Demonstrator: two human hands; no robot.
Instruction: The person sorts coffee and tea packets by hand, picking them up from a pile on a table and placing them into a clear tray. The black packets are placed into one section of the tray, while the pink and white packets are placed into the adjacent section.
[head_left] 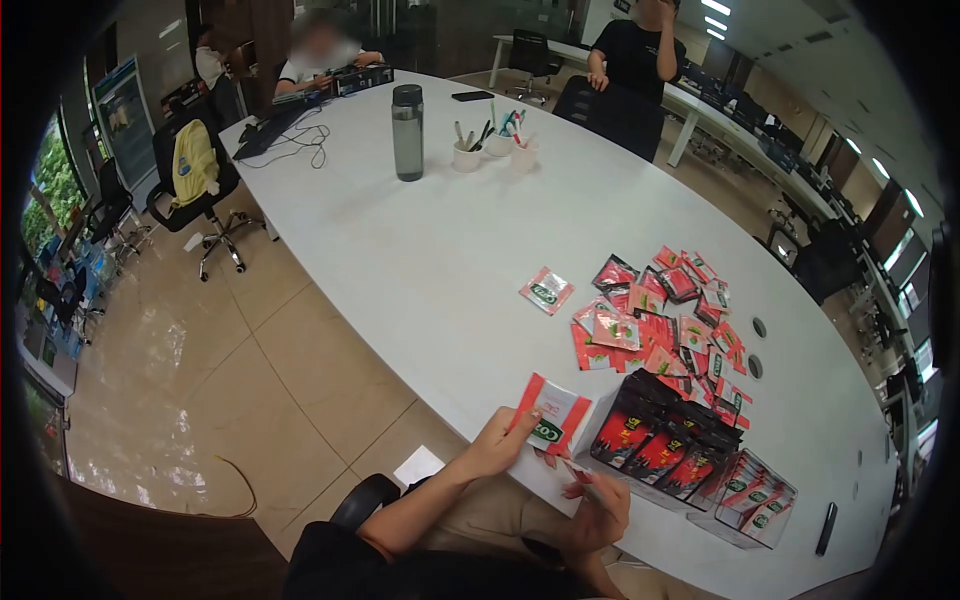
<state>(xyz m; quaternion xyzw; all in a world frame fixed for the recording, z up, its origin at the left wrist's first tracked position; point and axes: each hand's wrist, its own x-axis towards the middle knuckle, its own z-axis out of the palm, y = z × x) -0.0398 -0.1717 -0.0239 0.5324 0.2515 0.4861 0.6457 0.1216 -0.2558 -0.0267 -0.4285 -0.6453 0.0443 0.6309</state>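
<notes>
My left hand [500,443] pinches a red-and-white tea sachet [563,408] with a green label, raised at the table's near edge. Lower and to its right is my right hand [602,512], fingers closed on a thin red-and-white sachet [579,473] seen almost edge-on, so its print is hidden. Close to both hands stands a box of black-and-red sachets [660,445]. Beside it, a clear box [757,500] holds red-and-white sachets. Beyond them spreads a loose pile of mixed sachets [665,325], with a single sachet [547,290] lying apart on its left.
On the white table [400,260] stand a grey bottle [408,135] and pen cups [467,157]. A phone [472,96] lies behind them, and a black object [826,529] at the right. One person [325,60] sits at the far end; another [640,55] stands behind a chair.
</notes>
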